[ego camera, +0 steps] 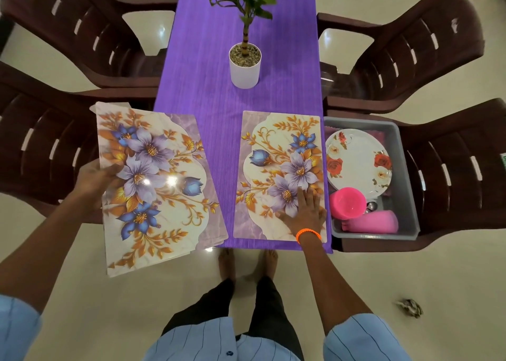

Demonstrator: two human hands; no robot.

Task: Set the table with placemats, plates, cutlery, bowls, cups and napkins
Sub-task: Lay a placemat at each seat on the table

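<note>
Counting placemats first: one floral placemat point(279, 174) is lying flat on the near right part of the purple table point(219, 92), and a held stack of placemats point(156, 185) is hanging off the table's left side, tilted, its right edge over the table rim; extra edges are showing at its top-left and bottom-right corners, so more than one sheet, exact number unclear. The left hand point(95, 181) is gripping that stack at its left edge, thumb lying on top of the print, the other fingers going underneath and hidden. The right hand point(304, 210) is pressing flat on the near right corner of the laid placemat, fingers straight and slightly spread, palm down, with an orange wristband point(308, 234) sitting on the wrist. Both forearms are reaching forward from light blue striped sleeves. One grey tub point(408, 185) is sitting on the seat of the near right chair point(451, 169), just beside the table edge. Inside it, white rose-print plates point(358, 163) are leaning in a stack, count unclear; one pink bowl point(347, 203) is lying in front of them, pink cups point(372, 222) are lying on their side at the near wall, count unclear, and a bit of metal cutlery point(371, 206) is peeking between bowl and plates. One potted plant point(245, 64) in a white pot is standing at the table's middle. Four dark brown chairs are standing around the table, two per side.
</note>
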